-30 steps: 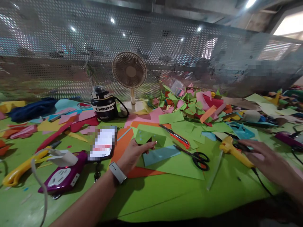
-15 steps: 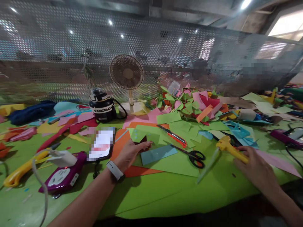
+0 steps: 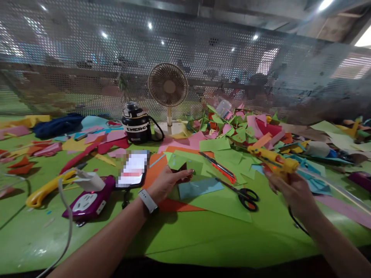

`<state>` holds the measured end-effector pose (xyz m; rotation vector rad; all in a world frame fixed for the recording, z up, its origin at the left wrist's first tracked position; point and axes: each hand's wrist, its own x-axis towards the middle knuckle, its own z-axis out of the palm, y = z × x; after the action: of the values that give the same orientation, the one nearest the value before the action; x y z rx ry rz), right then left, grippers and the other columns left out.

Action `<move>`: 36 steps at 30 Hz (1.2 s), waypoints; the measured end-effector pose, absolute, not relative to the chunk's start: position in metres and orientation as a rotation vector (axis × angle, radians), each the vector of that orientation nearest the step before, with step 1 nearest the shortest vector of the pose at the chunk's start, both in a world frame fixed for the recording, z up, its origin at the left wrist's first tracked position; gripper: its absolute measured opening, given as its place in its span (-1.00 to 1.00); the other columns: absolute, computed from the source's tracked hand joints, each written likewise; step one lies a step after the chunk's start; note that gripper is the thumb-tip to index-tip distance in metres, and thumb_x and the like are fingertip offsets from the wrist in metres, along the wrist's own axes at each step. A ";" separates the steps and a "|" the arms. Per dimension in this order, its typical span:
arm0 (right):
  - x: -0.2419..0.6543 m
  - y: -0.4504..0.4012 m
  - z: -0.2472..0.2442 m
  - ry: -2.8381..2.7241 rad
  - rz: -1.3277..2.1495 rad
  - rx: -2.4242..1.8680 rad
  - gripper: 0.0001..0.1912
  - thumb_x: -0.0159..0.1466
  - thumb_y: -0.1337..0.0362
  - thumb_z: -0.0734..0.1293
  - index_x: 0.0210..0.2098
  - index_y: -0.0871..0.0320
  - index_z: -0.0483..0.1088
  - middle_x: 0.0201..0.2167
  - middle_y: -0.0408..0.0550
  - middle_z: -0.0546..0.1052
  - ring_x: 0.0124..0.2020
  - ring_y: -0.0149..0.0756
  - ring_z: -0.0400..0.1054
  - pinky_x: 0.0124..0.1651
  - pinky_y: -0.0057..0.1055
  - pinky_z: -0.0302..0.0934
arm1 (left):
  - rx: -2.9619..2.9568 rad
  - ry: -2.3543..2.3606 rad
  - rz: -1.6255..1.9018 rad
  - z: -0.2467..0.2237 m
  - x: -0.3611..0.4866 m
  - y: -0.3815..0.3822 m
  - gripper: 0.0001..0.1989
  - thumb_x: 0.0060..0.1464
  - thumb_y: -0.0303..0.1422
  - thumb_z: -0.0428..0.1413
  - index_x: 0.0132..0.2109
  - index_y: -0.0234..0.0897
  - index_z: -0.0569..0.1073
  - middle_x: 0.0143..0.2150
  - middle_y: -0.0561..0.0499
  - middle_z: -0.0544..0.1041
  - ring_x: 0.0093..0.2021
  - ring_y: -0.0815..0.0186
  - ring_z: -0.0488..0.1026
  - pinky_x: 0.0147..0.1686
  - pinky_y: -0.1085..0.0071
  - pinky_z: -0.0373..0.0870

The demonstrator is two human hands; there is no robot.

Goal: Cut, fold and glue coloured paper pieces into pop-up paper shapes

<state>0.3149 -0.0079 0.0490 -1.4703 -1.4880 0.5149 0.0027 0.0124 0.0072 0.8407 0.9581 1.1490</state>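
My right hand (image 3: 292,189) is wrapped round a yellow hot glue gun (image 3: 274,160), its nozzle pointing left and a clear glue stick (image 3: 336,185) coming out of its back. My left hand (image 3: 169,181), with a pale watch strap on the wrist, pinches a small dark folded piece of paper (image 3: 182,167); the fingers partly hide it. Under and beside the left hand lie green paper sheets (image 3: 232,208) and a blue paper strip (image 3: 199,188). Black-handled scissors (image 3: 247,197) and a red-and-black utility knife (image 3: 222,170) rest on the sheets between my hands.
A phone (image 3: 133,168), a purple power strip (image 3: 89,200) with a white charger, and a yellow-handled tool (image 3: 46,193) lie at left. Behind stand a black bottle (image 3: 136,125) and a fan (image 3: 168,87). Paper scraps (image 3: 240,127) are heaped at back right.
My right hand has lifted the glue gun and turned it, so its nozzle now points left and the glue stick trails right. My left hand keeps its pinch. The view has shifted slightly left.
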 end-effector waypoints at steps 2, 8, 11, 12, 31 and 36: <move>0.285 0.004 0.064 -1.564 0.814 -1.357 -0.63 -0.02 -0.02 0.41 -0.42 0.17 0.44 -0.53 -0.09 0.48 -0.58 -0.38 0.29 -0.57 -0.46 0.22 | 0.846 0.951 1.162 0.008 0.003 0.013 -0.77 -0.30 -0.42 0.36 -0.46 -0.32 0.46 -0.50 0.09 0.50 -0.47 0.42 0.43 -0.36 0.46 0.37; 0.223 0.026 0.066 -1.723 1.321 -1.096 -0.62 -0.03 0.08 0.46 -0.28 0.15 0.43 -0.39 -0.07 0.53 -0.47 -0.33 0.41 -0.53 -0.46 0.28 | 0.833 0.997 1.200 0.005 0.002 0.017 -0.74 -0.30 -0.41 0.37 -0.46 -0.32 0.43 -0.52 0.10 0.48 -0.50 0.43 0.41 -0.41 0.48 0.36; 0.215 0.026 0.048 -1.702 1.349 -1.074 -0.64 0.02 0.04 0.44 -0.33 0.17 0.40 -0.50 -0.13 0.47 -0.62 -0.47 0.28 -0.62 -0.51 0.19 | 0.819 0.985 1.232 0.002 0.002 0.019 -0.74 -0.29 -0.41 0.37 -0.46 -0.32 0.42 -0.53 0.11 0.46 -0.50 0.43 0.41 -0.41 0.47 0.36; 0.215 0.025 0.043 -1.688 1.345 -1.082 -0.64 0.03 0.02 0.43 -0.36 0.18 0.39 -0.55 -0.17 0.43 -0.65 -0.51 0.22 -0.65 -0.53 0.15 | 0.824 0.977 1.237 0.001 0.002 0.020 -0.74 -0.27 -0.41 0.36 -0.46 -0.32 0.42 -0.54 0.11 0.46 -0.50 0.43 0.41 -0.41 0.47 0.35; 0.214 0.023 0.024 -1.768 1.279 -1.010 -0.66 0.14 0.03 0.38 -0.21 0.12 0.43 -0.58 -0.17 0.40 -0.59 -0.43 0.22 -0.62 -0.50 0.13 | 0.899 0.940 1.239 0.003 0.001 0.020 -0.77 -0.24 -0.39 0.34 -0.43 -0.30 0.42 -0.49 0.08 0.46 -0.49 0.40 0.38 -0.38 0.41 0.33; 0.215 0.025 0.019 -1.774 1.254 -1.000 -0.61 0.13 0.04 0.38 -0.12 0.13 0.43 -0.43 -0.09 0.49 -0.48 -0.37 0.30 -0.50 -0.48 0.24 | 0.879 0.993 1.237 0.003 0.002 0.019 -0.76 -0.24 -0.38 0.34 -0.40 -0.30 0.45 -0.45 0.06 0.49 -0.45 0.37 0.41 -0.35 0.38 0.36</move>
<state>0.2153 0.0248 0.0188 -0.9996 -1.7738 1.2541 0.0016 0.0193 0.0028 0.8790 0.9931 1.2368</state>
